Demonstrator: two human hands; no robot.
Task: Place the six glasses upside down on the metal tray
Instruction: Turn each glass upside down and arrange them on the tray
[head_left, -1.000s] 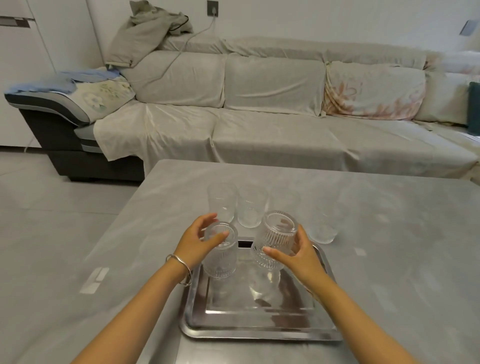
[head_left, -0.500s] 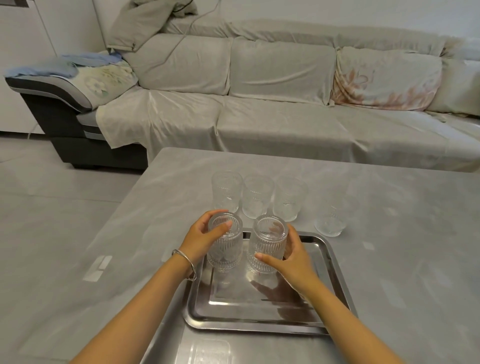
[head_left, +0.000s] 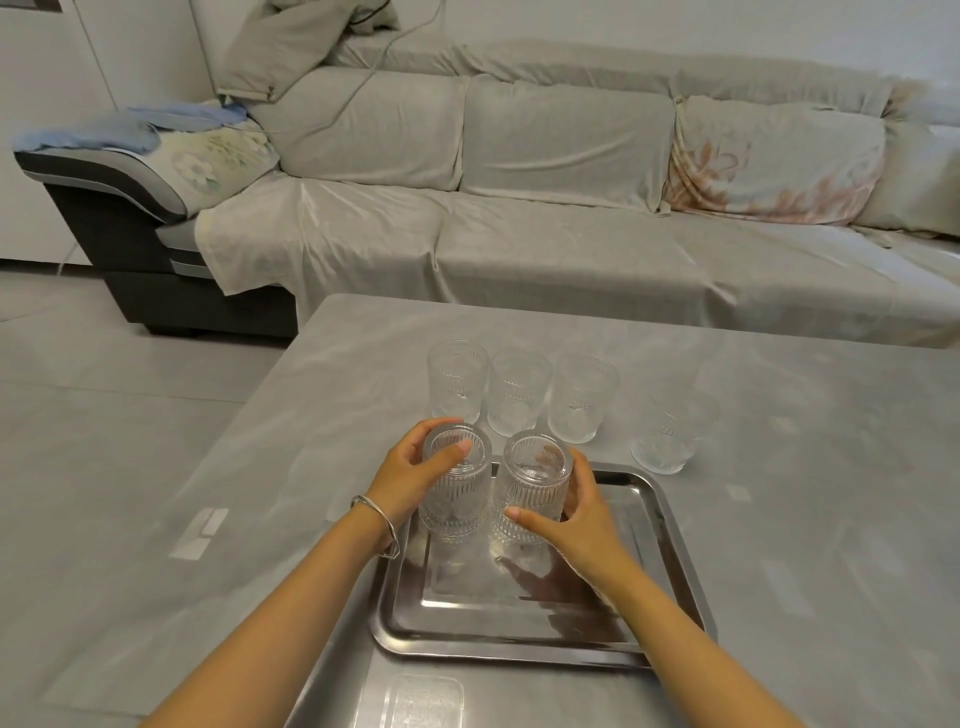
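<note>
Bare forearms; silver bangle (head_left: 382, 525) on left wrist.

Right hand (head_left: 582, 519): its glass (head_left: 532, 486), tilted and raised a second ago, now upright, base up, on the tray (head_left: 670, 525). Left hand (head_left: 410, 480): its glass (head_left: 457, 486), now level beside the first.

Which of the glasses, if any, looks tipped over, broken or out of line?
None is tipped or visibly broken. Only the rightmost glass on the table stands apart from the row of three and nearer to the camera.
</note>
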